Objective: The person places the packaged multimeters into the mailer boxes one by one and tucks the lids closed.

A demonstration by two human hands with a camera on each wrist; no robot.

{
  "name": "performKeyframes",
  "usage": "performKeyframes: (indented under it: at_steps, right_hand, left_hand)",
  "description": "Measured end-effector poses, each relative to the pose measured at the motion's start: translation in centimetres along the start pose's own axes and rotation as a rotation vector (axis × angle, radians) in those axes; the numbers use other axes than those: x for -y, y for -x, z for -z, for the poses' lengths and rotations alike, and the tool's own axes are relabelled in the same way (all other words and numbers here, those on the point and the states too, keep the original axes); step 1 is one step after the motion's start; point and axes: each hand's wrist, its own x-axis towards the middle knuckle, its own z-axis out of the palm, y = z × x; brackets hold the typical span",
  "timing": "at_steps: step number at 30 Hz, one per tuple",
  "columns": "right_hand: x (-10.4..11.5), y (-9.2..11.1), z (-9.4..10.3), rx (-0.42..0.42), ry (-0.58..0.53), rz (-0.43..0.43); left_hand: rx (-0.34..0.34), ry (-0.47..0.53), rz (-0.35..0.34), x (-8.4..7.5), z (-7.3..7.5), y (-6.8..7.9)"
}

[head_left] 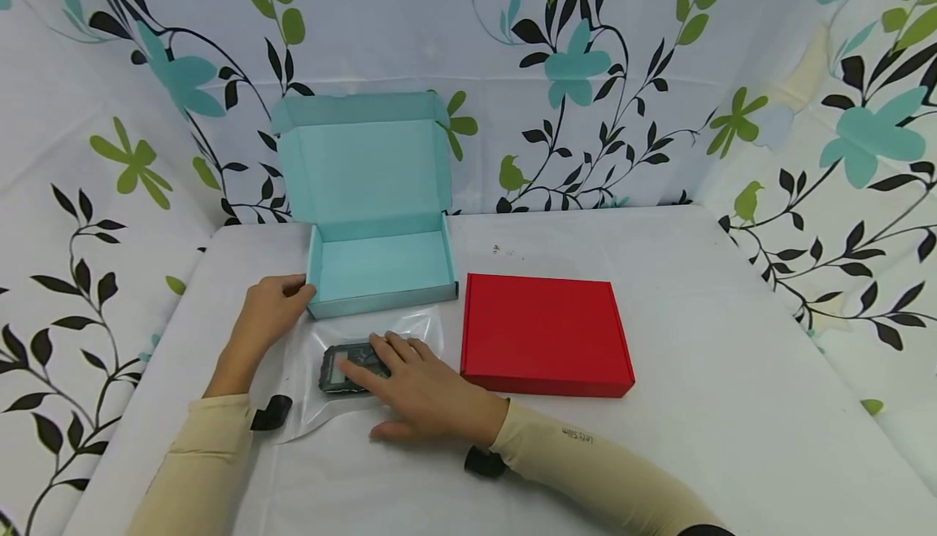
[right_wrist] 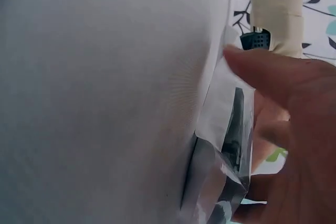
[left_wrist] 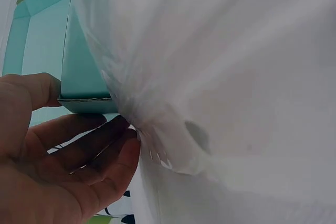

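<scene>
A teal cardboard box (head_left: 384, 305) stands with its lid raised. At its near left corner my left hand (head_left: 269, 312) grips the box, thumb and fingers on either side of the corner in the left wrist view. In front of the box lies a clear plastic bag (head_left: 311, 406) with a dark handheld device with a pale screen (head_left: 338, 376) inside. My right hand (head_left: 428, 394) rests over the bagged device with its fingers spread, covering the device's right part. The left wrist view shows the bag's edge (left_wrist: 157, 145) right at my left fingertips.
A closed red box (head_left: 545, 333) lies on the white table (head_left: 695, 406), just right of my right hand. Behind the table hangs a leaf-patterned cloth (head_left: 498, 154). Black wrist-camera mounts (head_left: 272, 412) stick out beside both sleeves.
</scene>
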Motion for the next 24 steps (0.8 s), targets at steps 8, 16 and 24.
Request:
performKeyframes:
  at_steps: [8,16,24]
  right_hand:
    - [-0.8,-0.6,-0.3,0.023,-0.003,-0.011]
    - [-2.2,-0.4,-1.0,-0.038,-0.014,0.005]
    - [-2.9,0.1,-0.9,-0.050,0.001,0.018]
  left_hand:
    - [0.049,0.027,0.055,0.6,0.5,-0.2]
    - [0.062,0.024,0.085,0.5,0.3,0.1]
    - [0.051,0.031,0.070,0.3,0.2,0.7]
